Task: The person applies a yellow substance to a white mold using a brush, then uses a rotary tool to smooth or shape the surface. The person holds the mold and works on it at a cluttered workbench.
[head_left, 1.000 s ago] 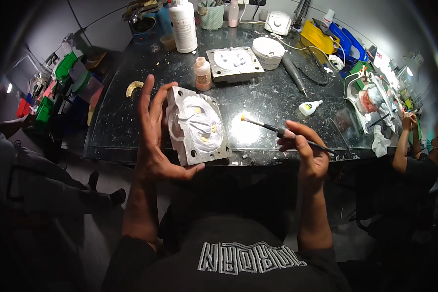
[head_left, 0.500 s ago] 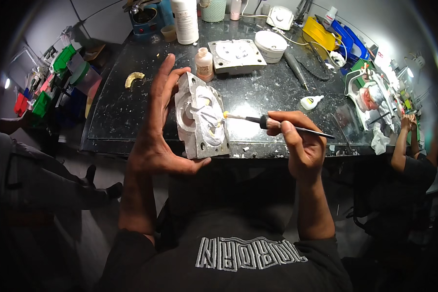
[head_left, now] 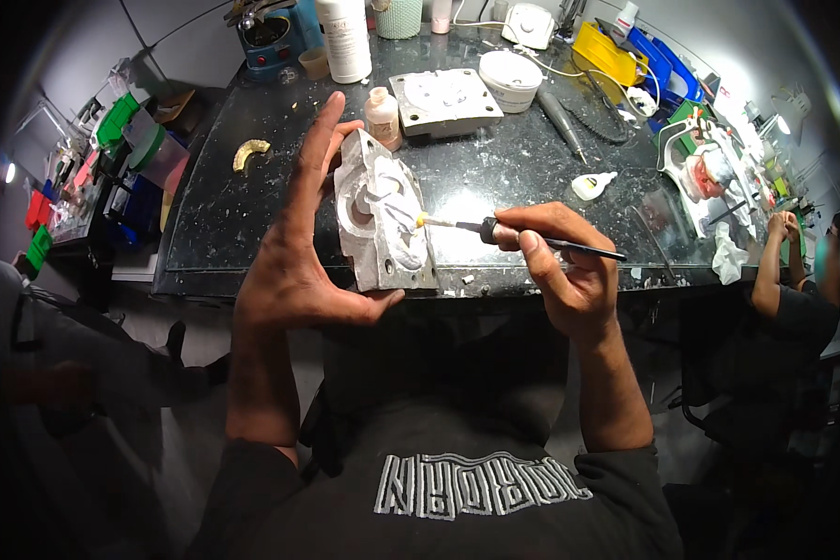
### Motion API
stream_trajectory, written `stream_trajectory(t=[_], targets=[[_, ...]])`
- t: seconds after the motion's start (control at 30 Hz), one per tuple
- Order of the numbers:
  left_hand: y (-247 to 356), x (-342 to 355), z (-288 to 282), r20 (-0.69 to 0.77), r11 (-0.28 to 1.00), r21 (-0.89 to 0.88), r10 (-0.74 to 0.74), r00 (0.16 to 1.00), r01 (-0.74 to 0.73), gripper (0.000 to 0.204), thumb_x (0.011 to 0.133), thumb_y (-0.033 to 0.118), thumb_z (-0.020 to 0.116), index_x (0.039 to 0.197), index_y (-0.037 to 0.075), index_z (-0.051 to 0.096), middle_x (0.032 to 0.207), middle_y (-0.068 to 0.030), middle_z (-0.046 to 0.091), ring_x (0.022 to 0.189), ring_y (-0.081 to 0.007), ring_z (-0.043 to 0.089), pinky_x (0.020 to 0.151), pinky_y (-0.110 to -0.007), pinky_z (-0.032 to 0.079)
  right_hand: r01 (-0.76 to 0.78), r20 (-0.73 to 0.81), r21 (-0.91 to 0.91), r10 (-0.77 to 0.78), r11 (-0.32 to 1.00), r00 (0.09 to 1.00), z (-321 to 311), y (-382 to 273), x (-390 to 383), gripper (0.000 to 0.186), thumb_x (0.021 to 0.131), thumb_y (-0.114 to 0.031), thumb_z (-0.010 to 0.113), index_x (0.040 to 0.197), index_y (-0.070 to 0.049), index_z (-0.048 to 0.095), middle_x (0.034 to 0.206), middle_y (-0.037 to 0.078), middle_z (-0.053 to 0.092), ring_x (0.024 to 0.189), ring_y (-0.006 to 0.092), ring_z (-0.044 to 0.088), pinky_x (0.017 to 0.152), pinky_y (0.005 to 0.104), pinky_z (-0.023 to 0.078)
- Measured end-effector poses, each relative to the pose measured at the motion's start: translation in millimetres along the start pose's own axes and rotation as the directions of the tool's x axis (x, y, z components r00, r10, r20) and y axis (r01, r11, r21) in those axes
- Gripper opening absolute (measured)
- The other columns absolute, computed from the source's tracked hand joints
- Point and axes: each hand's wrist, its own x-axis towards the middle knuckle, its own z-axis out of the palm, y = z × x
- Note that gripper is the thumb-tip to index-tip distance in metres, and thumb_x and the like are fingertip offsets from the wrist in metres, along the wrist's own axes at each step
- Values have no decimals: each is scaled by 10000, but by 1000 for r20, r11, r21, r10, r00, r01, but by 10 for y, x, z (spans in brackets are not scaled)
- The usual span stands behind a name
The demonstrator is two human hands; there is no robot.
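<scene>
My left hand (head_left: 289,266) grips a metal dental flask half (head_left: 369,257) by its upper and lower ends, tilted up on edge with its white plaster-filled face turned to the right. Closed around a thin black-handled brush (head_left: 574,245), my right hand (head_left: 574,275) brings its yellow tip against or very near the plaster. Just behind the held flask half stands a small open bottle (head_left: 383,119) with pinkish contents. The other flask half (head_left: 448,101), also filled with white plaster, lies flat farther back.
A white round tub (head_left: 511,84), a handpiece (head_left: 562,126) with its cord, and a small dropper bottle (head_left: 592,185) are on the right. A large white bottle (head_left: 345,42) stands at the back; a yellowish horseshoe-shaped piece (head_left: 250,154) lies left. Another person's hands (head_left: 784,224) show far right.
The flask half has turned slightly in my left hand, its plaster face now seen more edge-on. My right hand and the brush have shifted slightly left. Bench items appear shifted with the view.
</scene>
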Motion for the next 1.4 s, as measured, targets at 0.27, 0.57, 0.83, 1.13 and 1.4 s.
stream_trajectory(t=[0.27,0.57,0.83,1.13,1.4], targets=[[7,17,-7,4,999,-26,-42,999,42,1460,493,145,958,1702,94,142,1618,-269,367,1523,-363,386,1253,-442,303,-52,9,109,51,993,999,-36,116,-87,265,927,41,631,1158,44,760,1058,147,771,1006,208,716,910,323,550],[-13,41,-6,22,999,-27,-32,999,32,1477,479,139,957,1707,106,136,1613,-266,377,1524,-350,389,1256,-430,294,-131,-5,239,136,962,991,-34,187,-174,296,921,73,621,1182,48,757,1121,146,745,1051,208,714,964,328,551],[-2,38,-8,18,998,-15,-66,998,66,1468,478,144,953,1703,93,145,1643,-255,356,1543,-355,369,1265,-446,292,27,5,65,-27,998,1000,-73,166,-226,342,813,80,644,1124,34,778,1047,162,768,1015,277,731,950,368,561],[62,-6,-12,42,997,68,-28,999,25,1487,450,131,935,1705,93,139,1679,-233,306,1552,-334,356,1267,-440,286,224,13,-222,-226,949,974,10,36,-310,442,725,144,668,1126,2,790,1095,155,763,969,246,758,835,328,604],[34,-45,8,45,993,95,63,997,-67,1463,453,126,925,1698,74,159,1713,-238,240,1573,-336,317,1274,-451,280,315,74,-254,-306,914,949,61,-60,-317,434,708,130,716,1119,9,787,1074,136,744,920,227,748,756,325,603]])
